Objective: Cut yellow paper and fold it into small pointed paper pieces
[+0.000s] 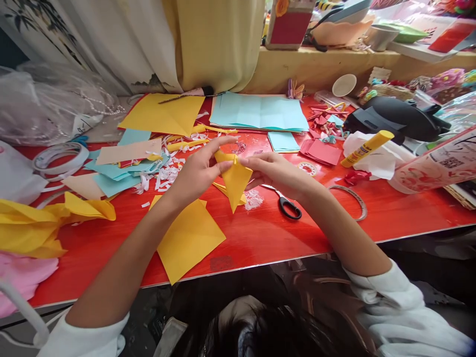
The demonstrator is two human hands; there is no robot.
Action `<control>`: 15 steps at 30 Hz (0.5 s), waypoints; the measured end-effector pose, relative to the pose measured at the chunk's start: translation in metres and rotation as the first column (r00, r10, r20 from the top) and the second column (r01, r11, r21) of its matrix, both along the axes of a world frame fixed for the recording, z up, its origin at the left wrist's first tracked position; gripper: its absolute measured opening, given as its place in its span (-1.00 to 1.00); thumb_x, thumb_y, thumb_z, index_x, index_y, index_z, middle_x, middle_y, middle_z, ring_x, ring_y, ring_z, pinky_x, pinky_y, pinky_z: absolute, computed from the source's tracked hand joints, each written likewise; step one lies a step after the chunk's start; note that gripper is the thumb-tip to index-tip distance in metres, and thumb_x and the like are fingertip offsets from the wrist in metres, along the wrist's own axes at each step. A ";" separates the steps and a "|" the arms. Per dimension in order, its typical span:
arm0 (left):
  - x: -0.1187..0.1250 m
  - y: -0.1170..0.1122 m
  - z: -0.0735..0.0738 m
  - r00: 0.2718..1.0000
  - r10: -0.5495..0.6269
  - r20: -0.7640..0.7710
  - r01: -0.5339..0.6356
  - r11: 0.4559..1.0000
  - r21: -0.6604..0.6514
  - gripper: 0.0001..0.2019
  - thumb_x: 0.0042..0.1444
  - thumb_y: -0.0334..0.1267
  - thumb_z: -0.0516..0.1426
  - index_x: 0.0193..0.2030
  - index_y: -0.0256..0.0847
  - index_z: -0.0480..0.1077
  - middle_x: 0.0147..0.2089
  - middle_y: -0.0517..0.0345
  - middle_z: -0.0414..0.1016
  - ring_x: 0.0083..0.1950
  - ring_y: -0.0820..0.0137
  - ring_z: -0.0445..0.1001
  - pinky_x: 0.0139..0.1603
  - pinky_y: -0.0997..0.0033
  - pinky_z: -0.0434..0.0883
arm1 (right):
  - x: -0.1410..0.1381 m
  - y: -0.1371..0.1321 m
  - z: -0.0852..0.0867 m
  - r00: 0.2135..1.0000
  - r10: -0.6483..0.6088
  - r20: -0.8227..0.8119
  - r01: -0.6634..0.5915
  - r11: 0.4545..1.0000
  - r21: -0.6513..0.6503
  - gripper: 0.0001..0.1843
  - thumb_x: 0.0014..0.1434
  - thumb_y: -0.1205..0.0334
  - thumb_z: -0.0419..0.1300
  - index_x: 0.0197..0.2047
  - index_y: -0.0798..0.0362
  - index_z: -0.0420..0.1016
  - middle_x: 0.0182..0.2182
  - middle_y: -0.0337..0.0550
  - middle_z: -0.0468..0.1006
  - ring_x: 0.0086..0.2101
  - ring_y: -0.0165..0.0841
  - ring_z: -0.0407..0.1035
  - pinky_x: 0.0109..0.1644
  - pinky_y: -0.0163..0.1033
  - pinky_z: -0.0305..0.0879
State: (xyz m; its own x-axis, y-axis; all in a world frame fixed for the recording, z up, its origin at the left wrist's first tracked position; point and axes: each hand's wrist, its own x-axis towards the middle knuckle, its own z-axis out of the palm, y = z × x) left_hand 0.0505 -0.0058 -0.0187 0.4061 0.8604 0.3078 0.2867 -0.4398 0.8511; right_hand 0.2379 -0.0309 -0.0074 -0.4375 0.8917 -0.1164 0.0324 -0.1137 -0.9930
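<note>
Above the red table both of my hands hold a folded yellow paper piece, a pointed shape with its tip down. My left hand pinches its upper left edge with thumb and fingers. My right hand pinches its upper right corner. A flat yellow paper square lies on the table under my left forearm. Black-handled scissors lie just below my right hand.
Yellow, light blue and red paper sheets and many scraps cover the table. Tape rolls lie at the left, a yellow glue stick and a black device at the right. Crumpled yellow paper lies near the left edge.
</note>
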 end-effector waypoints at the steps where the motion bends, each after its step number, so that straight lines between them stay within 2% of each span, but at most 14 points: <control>1: -0.001 0.000 0.001 1.000 0.008 -0.015 -0.008 1.000 0.020 -0.60 0.04 -0.38 0.16 0.05 -0.01 0.36 -0.23 0.19 0.41 -0.29 0.40 0.37 -0.26 0.37 0.36 | 0.001 0.000 0.001 0.999 0.041 -0.019 -0.042 0.998 -0.045 -0.56 0.08 -0.12 0.17 -0.31 0.14 0.55 -0.32 -0.03 0.58 -0.27 -0.32 0.48 -0.17 -0.25 0.46; 3: -0.001 0.000 0.001 0.999 0.020 -0.040 -0.018 0.999 0.047 -0.57 0.02 -0.40 0.17 0.06 -0.02 0.35 -0.23 0.18 0.39 -0.27 0.38 0.37 -0.24 0.36 0.35 | 0.003 0.000 0.002 0.993 0.106 -0.049 -0.111 0.987 -0.113 -0.51 0.12 -0.16 0.10 -0.30 0.13 0.56 -0.31 -0.03 0.58 -0.25 -0.31 0.49 -0.12 -0.22 0.46; 5: 0.000 0.000 0.000 0.999 0.024 -0.033 -0.023 0.999 0.040 -0.58 0.02 -0.39 0.18 0.05 -0.04 0.35 -0.26 0.19 0.38 -0.28 0.39 0.38 -0.26 0.38 0.35 | 0.004 0.002 -0.001 0.990 0.127 -0.056 -0.132 0.984 -0.116 -0.56 0.13 -0.11 0.12 -0.29 0.13 0.56 -0.30 -0.04 0.59 -0.24 -0.32 0.50 -0.08 -0.21 0.44; 8: 0.003 0.001 -0.004 0.991 0.096 0.091 -0.094 0.995 -0.026 -0.62 0.01 -0.33 0.21 0.01 -0.09 0.34 -0.38 0.23 0.36 -0.33 0.42 0.40 -0.29 0.42 0.37 | 0.004 0.004 -0.008 0.995 0.082 -0.058 -0.085 0.995 -0.051 -0.76 0.08 0.11 0.25 -0.29 0.13 0.55 -0.32 -0.09 0.59 -0.26 -0.35 0.50 -0.08 -0.21 0.45; 10: 0.006 0.001 -0.006 0.966 0.144 0.213 -0.126 0.987 -0.098 -0.67 -0.01 -0.28 0.23 -0.06 -0.14 0.36 -0.40 0.24 0.39 -0.34 0.44 0.42 -0.29 0.43 0.40 | 0.003 0.005 -0.012 0.995 0.049 -0.088 -0.051 0.998 -0.022 -0.82 0.06 0.20 0.27 -0.29 0.13 0.53 -0.32 -0.11 0.58 -0.29 -0.37 0.49 -0.09 -0.22 0.45; 13: 0.009 0.000 -0.007 0.939 0.127 0.320 -0.081 0.985 -0.153 -0.80 0.01 -0.19 0.22 -0.24 -0.22 0.44 -0.33 0.16 0.48 -0.28 0.41 0.46 -0.22 0.40 0.43 | 0.000 0.005 -0.012 0.992 0.021 -0.124 -0.019 1.000 0.019 -0.80 0.10 0.20 0.23 -0.25 0.15 0.51 -0.30 -0.11 0.56 -0.29 -0.39 0.48 -0.07 -0.22 0.44; 15: 0.009 -0.002 -0.005 0.943 0.111 0.315 -0.070 0.988 -0.139 -0.80 0.04 -0.14 0.19 -0.32 -0.25 0.48 -0.30 0.13 0.52 -0.24 0.37 0.47 -0.19 0.37 0.44 | -0.001 0.004 -0.009 0.995 -0.011 -0.099 0.018 0.997 0.076 -0.78 0.12 0.17 0.21 -0.25 0.15 0.51 -0.28 -0.11 0.56 -0.27 -0.39 0.47 -0.07 -0.21 0.43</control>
